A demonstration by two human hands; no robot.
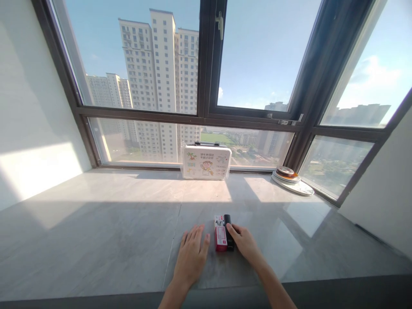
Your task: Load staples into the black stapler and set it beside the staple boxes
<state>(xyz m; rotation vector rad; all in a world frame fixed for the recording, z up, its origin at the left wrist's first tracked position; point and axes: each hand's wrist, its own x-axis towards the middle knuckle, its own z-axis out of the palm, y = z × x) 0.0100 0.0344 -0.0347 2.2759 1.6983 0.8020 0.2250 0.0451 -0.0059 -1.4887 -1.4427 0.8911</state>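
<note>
A small white and red box (220, 234) with a printed picture on it rests on the grey marble ledge. Right against its right side lies a long black object (228, 231), shaped like a stapler. My right hand (243, 241) is closed around that black object from the right, thumb on top; its other fingers are partly hidden. My left hand (192, 253) lies flat on the ledge to the left of the box, fingers apart and holding nothing. A narrow gap separates its thumb from the box.
A white case (206, 162) with cartoon prints and a dark handle stands upright against the window at the back. Several stacked plates (291, 180) sit in the back right corner. The marble ledge (106, 240) ends at a front edge near my wrists.
</note>
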